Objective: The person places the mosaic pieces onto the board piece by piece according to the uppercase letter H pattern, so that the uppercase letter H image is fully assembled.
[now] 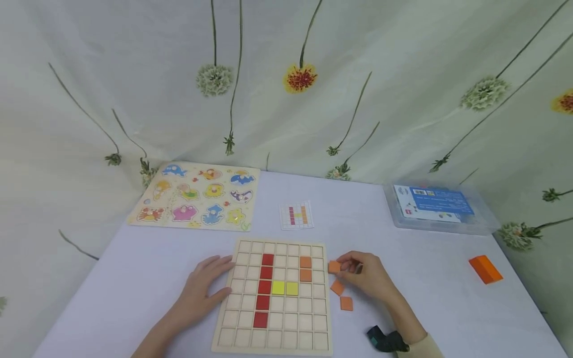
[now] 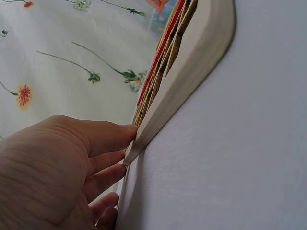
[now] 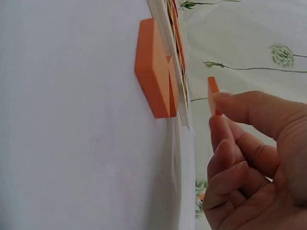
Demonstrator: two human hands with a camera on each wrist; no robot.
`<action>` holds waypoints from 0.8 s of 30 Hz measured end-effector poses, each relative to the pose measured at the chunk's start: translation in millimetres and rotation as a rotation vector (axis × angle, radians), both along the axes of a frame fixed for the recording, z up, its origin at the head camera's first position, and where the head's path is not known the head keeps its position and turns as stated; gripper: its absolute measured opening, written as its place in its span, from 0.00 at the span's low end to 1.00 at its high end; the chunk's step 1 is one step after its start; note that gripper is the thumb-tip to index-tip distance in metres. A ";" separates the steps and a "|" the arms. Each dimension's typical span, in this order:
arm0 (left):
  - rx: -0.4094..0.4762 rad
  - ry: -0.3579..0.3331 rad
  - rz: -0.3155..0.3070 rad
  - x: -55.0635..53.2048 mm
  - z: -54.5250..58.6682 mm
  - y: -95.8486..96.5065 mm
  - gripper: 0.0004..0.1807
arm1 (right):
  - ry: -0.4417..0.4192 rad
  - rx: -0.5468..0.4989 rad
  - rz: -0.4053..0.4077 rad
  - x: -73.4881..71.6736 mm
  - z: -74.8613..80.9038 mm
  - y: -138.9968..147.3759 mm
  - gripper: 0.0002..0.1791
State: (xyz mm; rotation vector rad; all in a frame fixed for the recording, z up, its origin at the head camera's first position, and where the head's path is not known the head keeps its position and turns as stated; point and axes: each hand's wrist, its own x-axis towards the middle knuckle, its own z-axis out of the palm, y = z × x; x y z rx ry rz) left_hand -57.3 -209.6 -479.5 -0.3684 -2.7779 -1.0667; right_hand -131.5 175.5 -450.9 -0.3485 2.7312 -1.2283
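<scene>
A wooden grid board (image 1: 274, 343) lies in front of me. Five squares would be too many to count, so several red tiles (image 1: 264, 287) form a column on it, with two yellow tiles (image 1: 285, 288) beside the column and two orange tiles (image 1: 306, 268) farther right. My left hand (image 1: 200, 290) touches the board's left edge with fingers fairly straight; the left wrist view has its thumb (image 2: 112, 136) against the rim. Between thumb and fingers my right hand (image 1: 367, 275) pinches an orange square tile (image 3: 213, 95), raised off the table at the board's right side. Two loose orange tiles (image 1: 346, 303) lie below that hand.
A pattern card (image 1: 297, 215) lies behind the board. At back left is a sea-animal puzzle board (image 1: 197, 199); at back right, a clear plastic box (image 1: 438, 209) with a blue label. An orange block (image 1: 486, 269) stands at far right. A black strap (image 1: 386, 341) sits near the right wrist.
</scene>
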 end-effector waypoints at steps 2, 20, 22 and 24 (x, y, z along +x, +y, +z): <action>0.002 -0.004 0.001 0.4 0.6 0.3 0.29 | 0.000 -0.002 -0.015 2.7 6.2 -2.8 0.11; 0.000 -0.009 0.008 1.5 5.9 3.5 0.28 | -0.021 -0.017 0.209 31.9 21.8 -45.6 0.10; -0.002 -0.010 0.009 1.7 5.7 3.5 0.28 | -0.020 -0.014 0.225 32.7 20.9 -49.1 0.11; -0.002 -0.011 0.010 1.8 5.4 3.4 0.28 | -0.022 -0.007 0.233 33.1 20.2 -52.1 0.11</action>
